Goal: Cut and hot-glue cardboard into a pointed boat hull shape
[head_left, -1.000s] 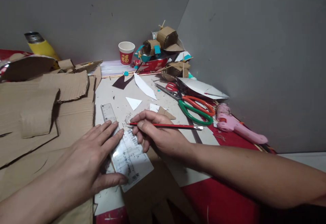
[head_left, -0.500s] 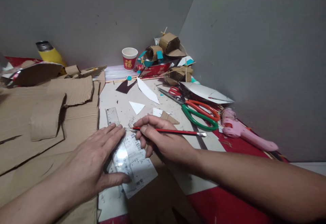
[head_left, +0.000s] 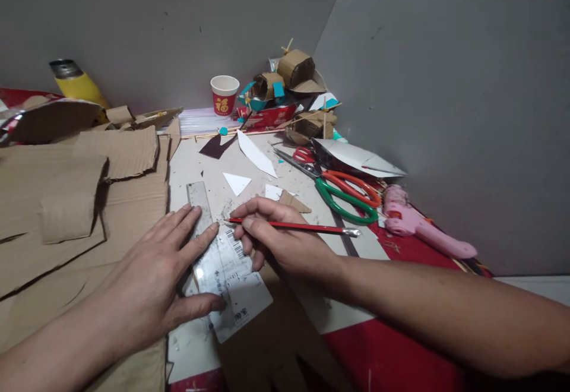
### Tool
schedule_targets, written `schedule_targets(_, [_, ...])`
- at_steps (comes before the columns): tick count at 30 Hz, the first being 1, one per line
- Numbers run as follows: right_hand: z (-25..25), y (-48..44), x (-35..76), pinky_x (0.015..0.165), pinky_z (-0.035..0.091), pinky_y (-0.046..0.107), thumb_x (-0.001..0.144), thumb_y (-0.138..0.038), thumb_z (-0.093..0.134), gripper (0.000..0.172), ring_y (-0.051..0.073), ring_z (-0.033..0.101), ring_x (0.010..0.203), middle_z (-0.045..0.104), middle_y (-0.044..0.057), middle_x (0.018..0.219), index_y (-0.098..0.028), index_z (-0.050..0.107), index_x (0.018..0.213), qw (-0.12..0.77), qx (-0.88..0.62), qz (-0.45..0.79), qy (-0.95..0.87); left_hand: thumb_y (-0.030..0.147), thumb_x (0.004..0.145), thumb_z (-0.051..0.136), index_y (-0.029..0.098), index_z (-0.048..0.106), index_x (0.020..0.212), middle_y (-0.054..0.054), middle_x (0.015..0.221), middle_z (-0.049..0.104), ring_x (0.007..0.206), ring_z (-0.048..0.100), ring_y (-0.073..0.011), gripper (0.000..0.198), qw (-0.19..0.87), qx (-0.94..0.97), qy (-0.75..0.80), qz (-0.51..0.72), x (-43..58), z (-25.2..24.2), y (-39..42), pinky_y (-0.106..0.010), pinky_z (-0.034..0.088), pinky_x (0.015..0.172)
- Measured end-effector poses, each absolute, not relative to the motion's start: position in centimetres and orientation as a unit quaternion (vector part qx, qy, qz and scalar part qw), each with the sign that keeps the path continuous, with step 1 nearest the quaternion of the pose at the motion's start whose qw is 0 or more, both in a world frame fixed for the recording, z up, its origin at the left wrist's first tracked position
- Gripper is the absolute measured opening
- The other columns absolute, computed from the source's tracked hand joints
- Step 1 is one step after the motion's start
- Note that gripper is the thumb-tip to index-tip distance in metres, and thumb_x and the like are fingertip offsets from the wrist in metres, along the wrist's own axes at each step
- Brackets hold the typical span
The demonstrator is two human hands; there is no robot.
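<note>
My left hand (head_left: 155, 273) lies flat with fingers spread, pressing a clear plastic ruler (head_left: 199, 197) onto a white card with a barcode label (head_left: 236, 288). My right hand (head_left: 280, 240) pinches a red pencil (head_left: 303, 227), whose tip touches the card right at the ruler's edge near my left fingertips. The pencil's metal end points right toward the scissors.
Torn brown cardboard sheets (head_left: 80, 202) cover the left. Green and orange scissors (head_left: 347, 193), small red scissors (head_left: 303, 155), a pink glue gun (head_left: 418, 225), white paper scraps (head_left: 236, 182), a red paper cup (head_left: 224, 95), cardboard models (head_left: 294, 83) and a yellow bottle (head_left: 75, 83) stand about. Grey walls close the back and right.
The ruler has slid slightly further up under my left hand. The pencil tip stays at the ruler's edge; the view has shifted a little.
</note>
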State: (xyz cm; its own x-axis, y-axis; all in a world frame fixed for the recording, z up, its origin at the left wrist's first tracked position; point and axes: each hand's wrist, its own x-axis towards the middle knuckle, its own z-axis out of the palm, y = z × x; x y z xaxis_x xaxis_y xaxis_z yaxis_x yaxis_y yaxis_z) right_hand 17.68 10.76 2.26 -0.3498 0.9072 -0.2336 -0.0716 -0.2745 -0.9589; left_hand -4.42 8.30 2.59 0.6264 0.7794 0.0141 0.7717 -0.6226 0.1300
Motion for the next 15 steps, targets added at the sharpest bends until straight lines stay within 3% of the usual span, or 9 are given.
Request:
schedule_targets(7, [2.31, 10.67, 17.63, 0.041, 0.05, 0.015, 0.086, -0.016, 0.051, 0.011, 0.008, 0.055, 0.058, 0.058, 0.0, 0.079, -0.018, 0.058, 0.095, 0.363, -0.442, 0.669, -0.475, 0.07, 0.078, 0.052, 0.021, 0.041, 0.146, -0.025, 0.152, 0.034, 0.138, 0.035, -0.0422, 0.085, 0.045, 0.901, 0.432, 0.019, -4.15, 2.76, 8.23, -0.06, 0.037, 0.106])
schedule_targets(15, [2.41, 10.69, 17.59, 0.041, 0.05, 0.016, 0.084, -0.019, 0.054, 0.012, 0.009, 0.054, 0.059, 0.058, 0.001, 0.078, -0.018, 0.058, 0.095, 0.365, -0.44, 0.667, -0.478, 0.072, 0.078, 0.05, 0.023, 0.039, 0.147, -0.023, 0.154, 0.032, 0.138, 0.034, -0.0407, 0.085, 0.03, 0.899, 0.437, 0.017, -4.32, 2.28, 8.35, -0.058, 0.036, 0.107])
